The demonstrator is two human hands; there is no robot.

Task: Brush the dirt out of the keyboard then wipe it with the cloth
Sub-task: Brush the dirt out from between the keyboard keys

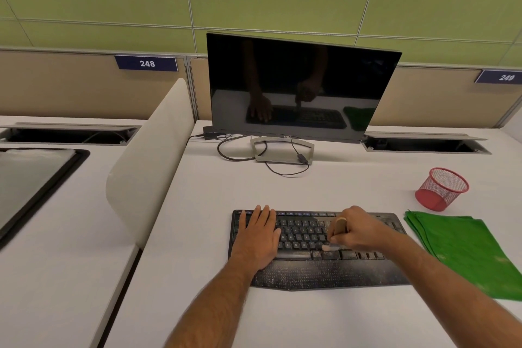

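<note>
Black keyboard (316, 251) sits at desk's 6 o'clock, dusty. Left hand (258, 237), fingers flat, steadies its 9 o'clock end. Right hand (357, 230) grips wooden-handled brush (337, 230), bristles on keys mid-board. Best w/ short strokes along rows. Green cloth (463, 251) waits at 3 o'clock.

Both forearms reach in from the near edge; left hand (260, 237) lies flat, fingers straight, right hand (357, 230) curls tight, knuckles up.

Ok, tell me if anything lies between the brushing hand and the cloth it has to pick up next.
Nothing visible does. The right hand holds the brush over the keyboard; the green cloth lies just right of it.
</note>
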